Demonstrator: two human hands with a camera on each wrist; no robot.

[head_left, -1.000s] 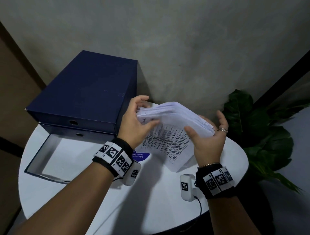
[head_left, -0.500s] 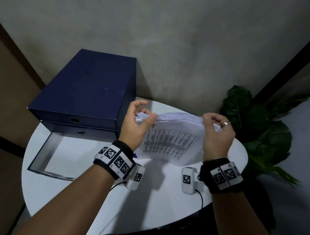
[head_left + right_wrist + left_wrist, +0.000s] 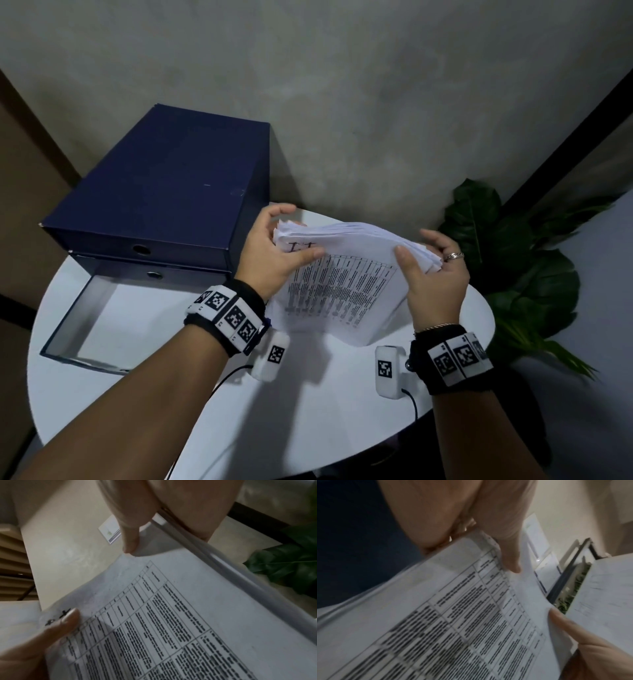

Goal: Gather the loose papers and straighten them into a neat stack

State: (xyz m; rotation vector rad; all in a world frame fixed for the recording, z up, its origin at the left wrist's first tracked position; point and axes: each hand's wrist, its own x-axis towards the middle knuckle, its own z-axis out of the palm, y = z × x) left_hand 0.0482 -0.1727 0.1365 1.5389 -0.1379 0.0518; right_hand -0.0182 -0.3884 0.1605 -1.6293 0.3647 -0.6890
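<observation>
A thick stack of white papers (image 3: 342, 281), with a printed table on the front sheet, is held tilted above the round white table (image 3: 308, 411). My left hand (image 3: 296, 233) pinches its upper left corner, thumb on the front sheet and fingers behind. My right hand (image 3: 416, 245) grips the upper right edge the same way. The sheet edges on top are fanned and uneven. In the left wrist view the papers (image 3: 471, 622) fill the frame under my left thumb. In the right wrist view the papers (image 3: 171, 615) lie under both thumbs.
A dark blue drawer box (image 3: 164, 192) stands at the table's back left. Its lower drawer (image 3: 85, 318) is pulled out toward me. A green leafy plant (image 3: 513, 260) stands beyond the table's right edge. A grey wall is close behind.
My right hand shifted its hold on the stack's right edge; its thumb now lies on the front sheet. My left hand kept its pinch on the left corner.
</observation>
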